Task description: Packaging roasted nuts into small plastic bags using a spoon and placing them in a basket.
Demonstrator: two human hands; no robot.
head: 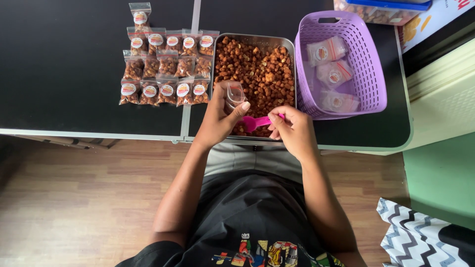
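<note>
Steel tray [289, 47] sits on a black table [74, 59], heaped with brown coated nuts [257, 69]. Seen from above, a person sits at the table's near edge, both hands over the tray's near end.

The left hand [217, 118] is clamped around a small clear bag [234, 94], thumb across its front, holding the mouth upward. The bag looks empty or nearly so; it is see-through, soft and crinkled, and no sticker shows on it from here. The right hand [292, 126] has its fingers pinched together on the handle of a pink scoop [255, 122], whose bowl lies just below the bag, over the nuts. Whether the scoop holds any nuts cannot be told.

To the left of the tray, well over a dozen filled bags [166, 66] lie in neat rows on the table, each packed with nuts and carrying a round label near its top. To the right, touching the tray, stands a purple basket [366, 74] with a few flat, empty labelled bags [334, 71] inside.

Judging by this, the packing seems well under way but far from finished: many bags are done, one is in hand, a few empties wait, and the tray is still almost full.

A blue-lidded box [381, 10] shows at the table's far right corner. Wooden floor [74, 198] lies below.
</note>
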